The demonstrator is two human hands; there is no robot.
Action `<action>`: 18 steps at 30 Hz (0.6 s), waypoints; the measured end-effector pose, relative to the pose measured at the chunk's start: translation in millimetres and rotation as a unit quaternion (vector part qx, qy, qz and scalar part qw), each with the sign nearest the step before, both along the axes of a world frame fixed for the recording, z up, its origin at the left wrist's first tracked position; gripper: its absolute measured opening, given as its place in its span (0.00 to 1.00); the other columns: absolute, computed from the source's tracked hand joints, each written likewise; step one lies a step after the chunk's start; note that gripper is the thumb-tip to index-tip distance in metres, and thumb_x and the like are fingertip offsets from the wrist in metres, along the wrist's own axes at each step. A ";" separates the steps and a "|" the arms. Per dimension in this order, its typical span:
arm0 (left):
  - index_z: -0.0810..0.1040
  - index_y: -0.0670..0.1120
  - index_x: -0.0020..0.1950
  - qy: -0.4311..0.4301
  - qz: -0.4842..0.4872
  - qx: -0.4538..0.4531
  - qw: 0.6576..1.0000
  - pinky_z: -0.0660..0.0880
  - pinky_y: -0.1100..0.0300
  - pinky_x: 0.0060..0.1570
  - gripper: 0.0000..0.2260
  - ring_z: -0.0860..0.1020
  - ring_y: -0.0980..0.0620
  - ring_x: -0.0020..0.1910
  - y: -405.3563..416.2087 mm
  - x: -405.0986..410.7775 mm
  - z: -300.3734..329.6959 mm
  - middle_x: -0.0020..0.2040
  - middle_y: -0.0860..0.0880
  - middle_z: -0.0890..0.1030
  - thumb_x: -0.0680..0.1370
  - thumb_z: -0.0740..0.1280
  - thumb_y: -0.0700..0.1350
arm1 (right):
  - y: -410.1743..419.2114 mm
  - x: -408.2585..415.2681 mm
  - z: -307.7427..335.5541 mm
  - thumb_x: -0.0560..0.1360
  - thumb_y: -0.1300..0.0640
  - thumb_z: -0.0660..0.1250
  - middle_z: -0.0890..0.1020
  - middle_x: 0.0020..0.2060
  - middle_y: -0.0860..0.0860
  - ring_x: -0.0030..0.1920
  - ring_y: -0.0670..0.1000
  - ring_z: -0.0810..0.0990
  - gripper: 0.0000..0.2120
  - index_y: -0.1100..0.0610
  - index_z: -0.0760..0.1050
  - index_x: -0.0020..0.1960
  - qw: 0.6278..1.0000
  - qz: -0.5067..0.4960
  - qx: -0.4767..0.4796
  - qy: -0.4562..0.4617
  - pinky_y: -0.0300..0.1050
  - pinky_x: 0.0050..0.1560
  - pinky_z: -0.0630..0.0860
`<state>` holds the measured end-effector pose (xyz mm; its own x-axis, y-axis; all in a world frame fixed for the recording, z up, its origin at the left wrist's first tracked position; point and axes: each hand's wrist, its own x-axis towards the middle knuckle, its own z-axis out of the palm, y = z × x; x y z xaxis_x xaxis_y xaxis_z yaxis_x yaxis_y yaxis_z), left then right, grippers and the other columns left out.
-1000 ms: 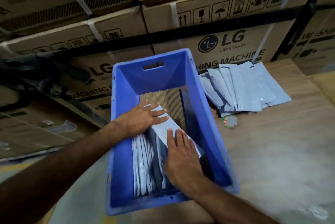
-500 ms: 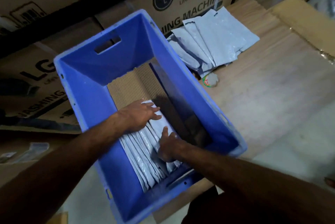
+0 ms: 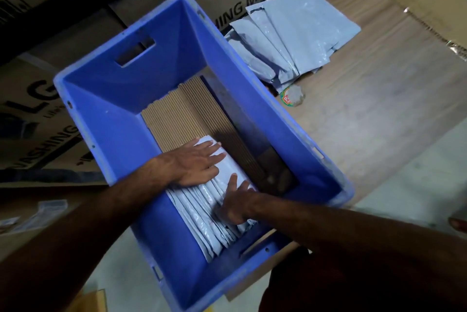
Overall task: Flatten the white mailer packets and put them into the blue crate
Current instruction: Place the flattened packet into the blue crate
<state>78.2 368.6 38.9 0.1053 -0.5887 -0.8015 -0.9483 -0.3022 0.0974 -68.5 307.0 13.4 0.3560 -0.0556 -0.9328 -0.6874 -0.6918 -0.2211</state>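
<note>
Packets [image 3: 207, 213] already loaded stand on edge in a row at the near end of the blue crate [image 3: 106, 119], leaning against one another over a corrugated cardboard liner [image 3: 177, 114] that covers the crate floor. A further fan of loose packets [image 3: 298, 36] lies outside the crate on the wooden table [image 3: 379, 99], just beside the crate's right wall.

Hand positions:
- Left hand [image 3: 195, 164]: fingers straight and spread, palm down, pressing on the top edges at the far end of the row. It grasps nothing.
- Right hand [image 3: 236, 204]: fingers extended and fanned, pressing the near portion of the same row. It also grasps nothing.

The step in hand appears to be compaction of the row before more packets are added. To do it well:
1. Keep both palms flat so pressure spreads over several packets at once.
2. Push down and toward the left wall together, so trapped air escapes and the packets close up.
3. Hold the far end steady with the left hand, since glossy film is likely to slide and the row may topple onto the exposed liner.
4. Release one hand at a time, then reach for the table pile.
</note>
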 end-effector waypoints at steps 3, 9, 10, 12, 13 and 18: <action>0.46 0.50 0.84 -0.013 0.027 -0.036 0.999 0.38 0.51 0.79 0.37 0.42 0.49 0.82 4.6 -2.7 -0.3 0.84 0.46 0.45 0.76 0.35 0.61 | -3.5 1.2 9.3 0.84 0.52 0.61 0.39 0.81 0.63 0.81 0.65 0.47 0.45 0.57 0.26 0.79 1.000 0.003 -0.003 0.003 0.62 0.78 0.50; 0.52 0.48 0.83 -0.092 0.082 -0.139 0.983 0.38 0.49 0.79 0.40 0.48 0.48 0.82 18.8 -11.6 23.1 0.84 0.45 0.51 0.74 0.32 0.61 | -29.2 -3.0 53.6 0.81 0.50 0.62 0.36 0.80 0.64 0.82 0.60 0.44 0.46 0.59 0.29 0.80 0.991 0.051 0.007 -0.126 0.58 0.80 0.52; 0.55 0.47 0.83 -0.119 0.095 -0.175 0.973 0.41 0.48 0.79 0.38 0.52 0.46 0.82 22.5 -14.1 27.7 0.83 0.44 0.55 0.76 0.35 0.60 | -35.4 -4.9 62.5 0.80 0.52 0.61 0.36 0.80 0.63 0.82 0.58 0.43 0.45 0.59 0.30 0.81 0.983 0.063 0.001 -0.173 0.56 0.80 0.52; 0.63 0.45 0.80 -0.173 0.131 -0.251 0.943 0.48 0.47 0.79 0.32 0.62 0.43 0.79 29.3 -19.4 39.0 0.80 0.42 0.65 0.80 0.43 0.56 | -46.7 -7.1 80.8 0.80 0.53 0.59 0.37 0.80 0.63 0.82 0.57 0.43 0.43 0.60 0.31 0.81 0.954 0.098 -0.029 -0.280 0.53 0.80 0.51; 0.66 0.44 0.79 -0.196 0.151 -0.281 0.927 0.50 0.46 0.78 0.30 0.66 0.42 0.77 31.5 -21.8 44.7 0.78 0.41 0.68 0.81 0.47 0.54 | -52.1 -7.5 87.8 0.80 0.53 0.58 0.37 0.80 0.63 0.82 0.58 0.42 0.43 0.61 0.32 0.81 0.935 0.121 -0.051 -0.329 0.53 0.81 0.51; 0.66 0.43 0.79 -0.251 0.230 -0.355 0.871 0.60 0.39 0.75 0.29 0.66 0.41 0.77 13.1 -40.9 80.0 0.78 0.41 0.68 0.80 0.51 0.52 | -89.0 2.0 115.5 0.71 0.52 0.38 0.46 0.81 0.66 0.81 0.61 0.51 0.40 0.65 0.45 0.82 0.842 0.143 -0.157 -0.496 0.57 0.78 0.59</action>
